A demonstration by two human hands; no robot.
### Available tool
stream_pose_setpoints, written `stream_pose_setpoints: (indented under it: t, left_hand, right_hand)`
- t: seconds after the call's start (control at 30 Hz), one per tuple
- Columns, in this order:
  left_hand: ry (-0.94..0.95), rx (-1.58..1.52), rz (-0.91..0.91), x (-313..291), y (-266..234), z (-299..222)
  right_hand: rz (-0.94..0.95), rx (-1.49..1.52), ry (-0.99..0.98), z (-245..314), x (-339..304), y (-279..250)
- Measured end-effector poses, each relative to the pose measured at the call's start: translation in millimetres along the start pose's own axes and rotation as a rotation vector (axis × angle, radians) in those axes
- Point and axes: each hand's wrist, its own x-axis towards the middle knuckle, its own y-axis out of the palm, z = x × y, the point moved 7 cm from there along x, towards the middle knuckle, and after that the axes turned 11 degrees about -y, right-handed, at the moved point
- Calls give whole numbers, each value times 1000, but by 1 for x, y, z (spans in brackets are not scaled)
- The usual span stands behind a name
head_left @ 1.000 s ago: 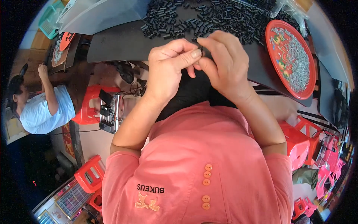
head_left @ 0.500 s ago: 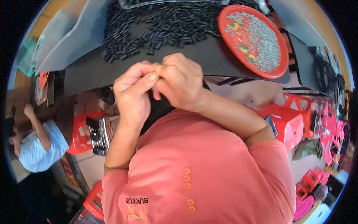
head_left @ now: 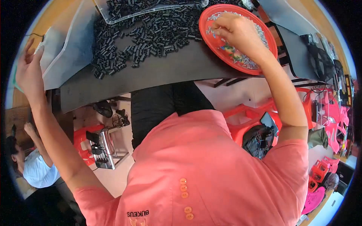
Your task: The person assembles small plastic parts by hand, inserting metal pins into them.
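At the far left my left hand [head_left: 30, 75] is raised beside a translucent plastic bin [head_left: 75, 56]. Its thumb and fingers are apart, with nothing visible between them. My right hand [head_left: 241, 35] reaches over a round red plate [head_left: 209, 47] at the table's right. The plate holds many small silver metal pieces [head_left: 261, 33] and some coloured bits. Thumb and fingers are bent together down at the pieces; what they grip, if anything, is too small to make out. Left of the plate, many small black cylindrical parts [head_left: 151, 39] lie spread over the dark table [head_left: 158, 71].
A clear plastic box [head_left: 109, 20] with more black parts stands at the back. Another translucent bin [head_left: 288, 15] is at the back right. Red plastic stools [head_left: 241, 120] stand below the table on the right. At the far left is a person in a light-blue top [head_left: 39, 169].
My hands were together in front of me, fingertips touching. They have separated: the left went far left to the bin, the right to the red plate.
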Motion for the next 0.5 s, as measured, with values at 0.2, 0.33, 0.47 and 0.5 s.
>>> stream_pose_setpoints:
  t: [0.2,0.33,0.47,0.5]
  left_hand:
    - [378,-69,89,-105,29,-77]
    - [346,-167,352,-180,57,-98]
    - [123,-308,502,-215,80,-80]
    - [117,-326,480,-217,79,-78]
  right_hand:
    - [68,35,38,-9,-4,16]
    - [110,66,36,-12,10,24]
    - [212,-78,35,-14,12,27]
    - [145,-116,-48,-8,14,26]
